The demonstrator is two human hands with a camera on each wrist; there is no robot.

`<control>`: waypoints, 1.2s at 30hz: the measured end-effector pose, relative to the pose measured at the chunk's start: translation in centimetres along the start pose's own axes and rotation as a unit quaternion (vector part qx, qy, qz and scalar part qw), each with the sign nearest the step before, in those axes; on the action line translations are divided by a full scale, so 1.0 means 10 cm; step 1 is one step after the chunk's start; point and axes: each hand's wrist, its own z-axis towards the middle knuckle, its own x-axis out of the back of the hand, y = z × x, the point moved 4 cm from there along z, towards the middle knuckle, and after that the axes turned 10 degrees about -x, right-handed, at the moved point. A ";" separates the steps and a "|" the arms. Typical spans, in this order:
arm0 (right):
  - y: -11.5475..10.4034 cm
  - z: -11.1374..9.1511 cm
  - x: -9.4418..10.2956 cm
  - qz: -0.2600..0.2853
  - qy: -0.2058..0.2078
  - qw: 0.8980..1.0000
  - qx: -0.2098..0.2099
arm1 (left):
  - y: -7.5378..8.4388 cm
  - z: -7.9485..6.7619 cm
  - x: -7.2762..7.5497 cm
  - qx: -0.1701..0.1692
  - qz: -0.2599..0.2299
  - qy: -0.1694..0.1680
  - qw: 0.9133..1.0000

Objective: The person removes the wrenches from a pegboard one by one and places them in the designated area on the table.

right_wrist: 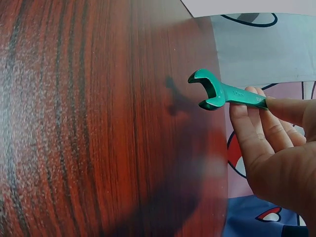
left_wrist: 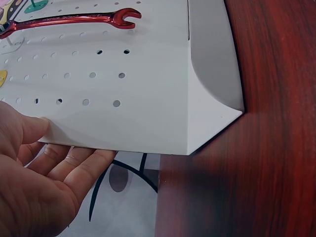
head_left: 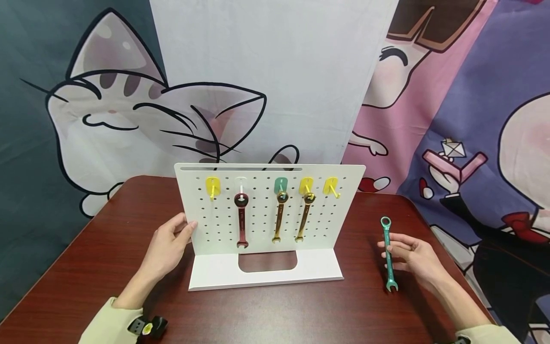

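Right hand (head_left: 414, 260) pinches the stiff, slippery green metal wrench (head_left: 388, 254) at mid-shank, while left hand (head_left: 168, 246) rests with straight fingers on the white pegboard stand (head_left: 266, 274).

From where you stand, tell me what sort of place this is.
Probably a staged tabletop set rather than a real workshop: a wooden table carries a white pegboard stand hung with wrenches, cartoon cat backdrops hang behind, and the right hand holds a green wrench.

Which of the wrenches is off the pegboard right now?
The green wrench, pinched in the right hand over the table; the red and two gold ones hang on pegboard hooks.
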 end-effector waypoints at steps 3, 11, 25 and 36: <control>0.02 0.00 0.01 -0.003 0.006 1.000 -0.003 | 0.00 0.00 0.00 0.000 -0.002 -0.001 1.000; 0.05 0.01 0.06 -0.014 0.019 1.000 -0.014 | 0.01 0.00 0.01 0.002 0.000 -0.002 1.000; 0.09 0.01 0.14 -0.056 0.048 0.996 -0.045 | 0.01 0.00 0.00 -0.003 0.004 0.001 1.000; 0.10 0.02 0.20 -0.052 0.046 0.996 -0.054 | 0.01 0.00 0.01 -0.008 0.011 0.002 1.000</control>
